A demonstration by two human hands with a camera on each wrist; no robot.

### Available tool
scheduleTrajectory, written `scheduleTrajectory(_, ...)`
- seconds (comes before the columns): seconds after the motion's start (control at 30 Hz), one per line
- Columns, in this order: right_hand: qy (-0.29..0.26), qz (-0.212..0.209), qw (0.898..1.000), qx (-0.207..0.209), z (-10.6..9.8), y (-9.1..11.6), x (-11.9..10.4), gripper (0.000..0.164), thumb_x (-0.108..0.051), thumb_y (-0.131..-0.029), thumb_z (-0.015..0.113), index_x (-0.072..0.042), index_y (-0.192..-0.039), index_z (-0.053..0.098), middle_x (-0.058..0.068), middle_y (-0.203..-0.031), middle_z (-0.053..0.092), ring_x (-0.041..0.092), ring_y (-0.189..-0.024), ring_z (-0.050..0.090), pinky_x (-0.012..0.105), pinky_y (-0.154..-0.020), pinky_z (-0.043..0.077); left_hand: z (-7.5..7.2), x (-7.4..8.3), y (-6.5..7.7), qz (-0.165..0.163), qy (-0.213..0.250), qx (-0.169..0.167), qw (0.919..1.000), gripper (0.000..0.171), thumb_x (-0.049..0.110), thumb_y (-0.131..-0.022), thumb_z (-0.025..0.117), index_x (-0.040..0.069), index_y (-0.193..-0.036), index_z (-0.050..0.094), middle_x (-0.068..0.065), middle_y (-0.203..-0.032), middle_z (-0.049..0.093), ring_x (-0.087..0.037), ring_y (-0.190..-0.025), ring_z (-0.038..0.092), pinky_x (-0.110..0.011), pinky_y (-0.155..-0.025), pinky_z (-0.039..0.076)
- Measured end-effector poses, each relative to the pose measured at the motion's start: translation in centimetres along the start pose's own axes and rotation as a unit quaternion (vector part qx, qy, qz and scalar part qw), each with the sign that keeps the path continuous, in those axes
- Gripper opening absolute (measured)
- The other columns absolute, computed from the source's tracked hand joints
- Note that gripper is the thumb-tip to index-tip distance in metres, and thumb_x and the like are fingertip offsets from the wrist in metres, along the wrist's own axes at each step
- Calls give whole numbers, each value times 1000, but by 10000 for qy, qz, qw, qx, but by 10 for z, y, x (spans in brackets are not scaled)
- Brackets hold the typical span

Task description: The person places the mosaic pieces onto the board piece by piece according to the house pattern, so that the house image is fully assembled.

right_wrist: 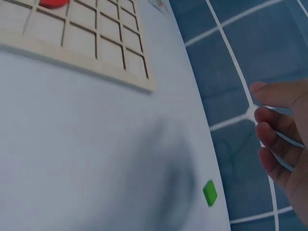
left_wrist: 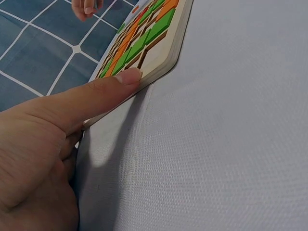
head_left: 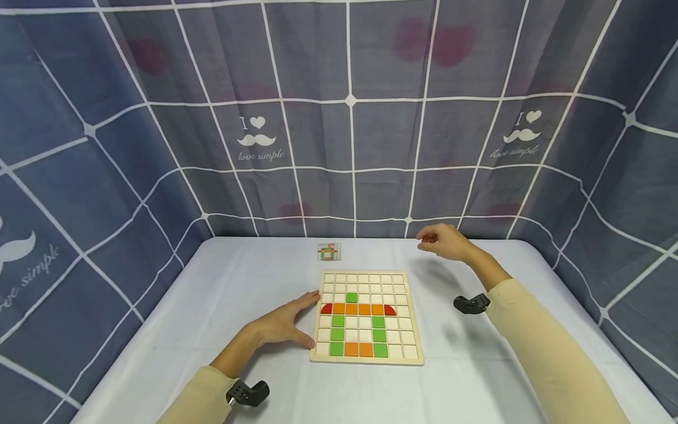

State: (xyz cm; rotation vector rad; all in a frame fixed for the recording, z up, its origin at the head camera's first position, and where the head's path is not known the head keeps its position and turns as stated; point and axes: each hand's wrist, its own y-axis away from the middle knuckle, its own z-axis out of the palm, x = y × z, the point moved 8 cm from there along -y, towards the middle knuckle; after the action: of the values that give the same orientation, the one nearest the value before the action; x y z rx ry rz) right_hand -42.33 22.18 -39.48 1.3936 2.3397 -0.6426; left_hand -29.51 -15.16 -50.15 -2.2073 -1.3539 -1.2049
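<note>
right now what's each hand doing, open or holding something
Left hand: open, touching the board's left edge.
Right hand: open, fingers loosely curled, nothing visible in it.

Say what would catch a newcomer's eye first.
Probably the grid board on the table, bright with green, orange and red pieces. The left hand touches the board's left edge; the right hand hovers past its far right corner. A green piece lies alone by the table's edge.
</note>
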Motion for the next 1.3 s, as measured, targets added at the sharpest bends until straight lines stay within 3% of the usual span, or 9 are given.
scheduleTrajectory(0.27, -158, 808, 9966, -56, -4, 8, 43, 28, -11, -98, 70, 4, -122, 70, 18, -112, 69, 33, -102, 62, 47, -86, 53, -1, 1, 2, 14, -59, 2, 10000, 114, 29, -68, 97, 13, -163, 34, 0, -170, 22, -31, -156, 12, -60, -122, 11)
scheduleTrajectory(0.47, -296, 1115, 9933, 66, 13, 14, 73, 35, -4, -96, 67, 6, -130, 66, 27, -124, 65, 39, -108, 62, 50, -89, 51, -1, 0, 3, -21, -78, 31, 10000, 114, 28, -69, 97, 13, -163, 35, 0, -170, 23, -31, -156, 13, -60, -122, 12)
scheduleTrajectory(0.63, 90, 1266, 9919, -67, 34, 21, 89, 46, -3, -95, 65, 7, -140, 58, 21, -104, 63, 35, -95, 56, 51, -86, 45, 0, 1, 5, -35, 3, -5, 10000, 114, 27, -69, 97, 12, -163, 34, -1, -171, 21, -31, -156, 12, -59, -123, 11)
scheduleTrajectory(0.7, 225, 1247, 9919, -62, 38, 23, 91, 45, -2, -96, 64, 9, -139, 59, 21, -102, 62, 36, -95, 55, 53, -88, 45, 1, 1, 6, -24, 38, -29, 10000, 114, 27, -69, 97, 12, -163, 34, -1, -171, 21, -32, -156, 11, -59, -122, 11)
scheduleTrajectory(0.9, 359, 1226, 9917, 102, 40, 25, 95, 31, -3, -98, 64, 11, -126, 67, 30, -123, 64, 44, -112, 58, 61, -101, 44, 3, -1, 6, -35, -45, -32, 10000, 114, 29, -69, 97, 13, -163, 33, 0, -171, 21, -31, -156, 12, -59, -122, 11)
scheduleTrajectory(1.07, 401, 1343, 9901, 105, 39, 25, 99, 32, -3, -96, 63, 13, -124, 65, 28, -117, 67, 40, -104, 61, 58, -97, 47, 2, 0, 2, 23, -163, -62, 9998, 114, 31, -70, 96, 13, -163, 33, 1, -171, 21, -29, -156, 12, -57, -123, 12)
scheduleTrajectory(1.3, 251, 1609, 9863, 271, 33, 25, 104, 37, -10, -87, 70, 13, -116, 70, 19, -100, 70, 34, -92, 63, 52, -89, 51, 0, 4, 1, 101, -240, -52, 9996, 113, 30, -70, 96, 13, -163, 34, 0, -170, 22, -30, -156, 14, -56, -123, 14)
